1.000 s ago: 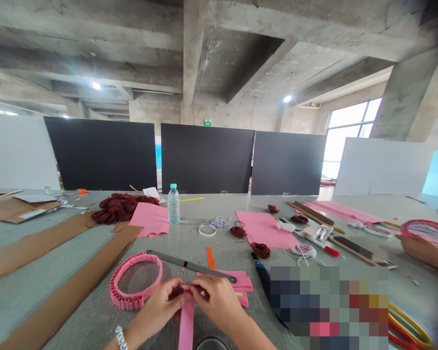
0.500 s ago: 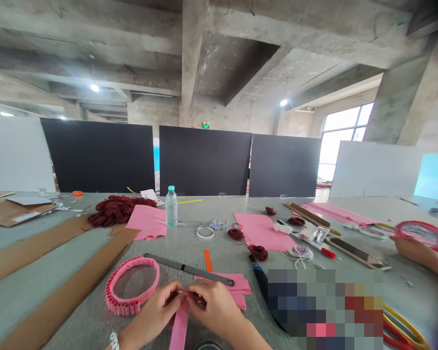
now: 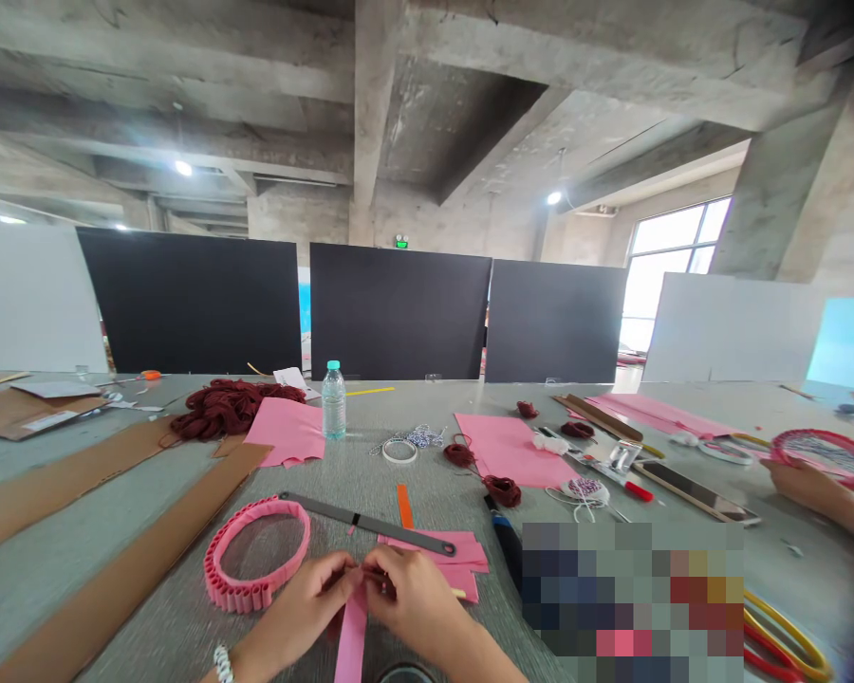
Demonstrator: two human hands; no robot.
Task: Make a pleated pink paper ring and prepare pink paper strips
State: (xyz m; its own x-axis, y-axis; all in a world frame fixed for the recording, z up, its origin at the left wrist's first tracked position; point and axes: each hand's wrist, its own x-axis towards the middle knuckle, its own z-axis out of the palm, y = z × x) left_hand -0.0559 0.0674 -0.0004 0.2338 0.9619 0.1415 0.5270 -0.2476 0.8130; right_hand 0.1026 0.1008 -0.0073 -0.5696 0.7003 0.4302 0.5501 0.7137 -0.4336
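Observation:
A pink paper strip (image 3: 351,637) hangs down toward me, its upper end pinched between the fingertips of my left hand (image 3: 325,581) and my right hand (image 3: 407,586). The two hands nearly touch, and the fingers hide the strip's top end. To the left of my left hand lies a pink pleated ring (image 3: 256,554), its outer side set with small folded loops. Just beyond my fingers a grey ruler (image 3: 399,535) lies slantwise, partly over a stack of pink paper strips (image 3: 470,562) beside my right hand. An orange strip (image 3: 405,507) lies behind the ruler.
Long cardboard strips (image 3: 163,541) cover the left side. Dark red yarn (image 3: 228,410), a water bottle (image 3: 334,402) and a white ring (image 3: 399,452) stand or lie farther back. At right are a pink sheet (image 3: 516,451), a phone (image 3: 694,489) and another person's hand (image 3: 797,484).
My hands stay together on the pink strip, with only slight finger movement. The strip's lower part has shifted a little to the right.

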